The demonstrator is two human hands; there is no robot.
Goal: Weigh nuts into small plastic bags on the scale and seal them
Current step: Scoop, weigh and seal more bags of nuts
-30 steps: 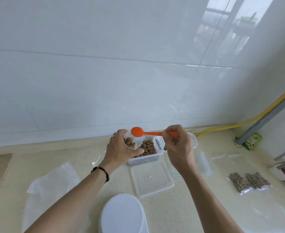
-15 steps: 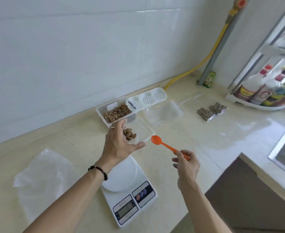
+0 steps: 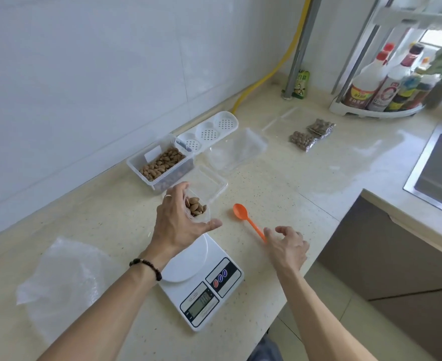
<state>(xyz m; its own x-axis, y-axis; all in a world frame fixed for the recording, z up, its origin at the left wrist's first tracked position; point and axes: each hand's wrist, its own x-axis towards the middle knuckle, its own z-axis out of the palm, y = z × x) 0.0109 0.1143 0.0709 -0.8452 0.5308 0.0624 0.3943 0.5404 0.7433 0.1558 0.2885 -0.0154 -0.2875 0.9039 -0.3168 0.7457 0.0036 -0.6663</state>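
Hands: left (image 3: 180, 225) grips bag (image 3: 197, 208) of nuts above scale (image 3: 201, 280); right (image 3: 288, 247), loosely spread, has just laid spoon (image 3: 248, 220) on counter (image 3: 279, 183). Scooping done; weighing next.

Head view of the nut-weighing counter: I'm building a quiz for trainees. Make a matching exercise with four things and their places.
Things:
1. orange plastic spoon
2. small clear plastic bag of nuts
3. white digital kitchen scale
4. two sealed nut bags

Places:
A. held in the left hand
B. lying on the counter by the right hand
C. far right, near the bottle rack
D. under the left wrist

Pairs: 1-B, 2-A, 3-D, 4-C
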